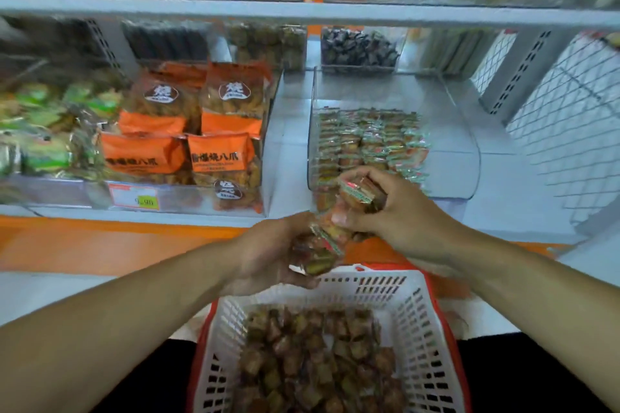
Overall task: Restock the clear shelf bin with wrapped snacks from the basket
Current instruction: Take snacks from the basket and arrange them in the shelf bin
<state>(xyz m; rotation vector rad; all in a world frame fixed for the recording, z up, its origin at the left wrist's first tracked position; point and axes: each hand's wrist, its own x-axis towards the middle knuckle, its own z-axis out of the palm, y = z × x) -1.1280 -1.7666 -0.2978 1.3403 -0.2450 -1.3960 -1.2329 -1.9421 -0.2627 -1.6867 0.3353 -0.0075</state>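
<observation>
Nearest us, at six o'clock, sits the white slotted plastic basket with a red rim (416,322), holding a heap of small brown wrapped snack squares (315,359). We see our two bare forearms reach over its far edge from seven and four o'clock and meet near the middle of the view.

Beyond the basket runs an orange shelf edge (100,241), and above it a pale grey shelf deck (288,151) with a grey shelf rail (302,10) overhead. White wire mesh panels (570,131) close the side at three o'clock. At nine o'clock we see a clear bin of orange printed snack bags (188,144) with a yellow price label (136,199) on its front, and green-wrapped packets (43,131) further left. At twelve o'clock a small clear tub of dark wrapped pieces (359,47) stands at the back.

At one o'clock from our hands lies the clear curved plastic shelf bin (466,157), with neat rows of small red-and-green wrapped snacks (369,137) filling its left part.

Our left hand (271,255) curls around a bunch of wrapped snacks (318,251) just above the basket's far rim. Our right hand (389,208) pinches a few more wrapped pieces (357,193) at the bin's front lip, touching the left hand's bunch.
</observation>
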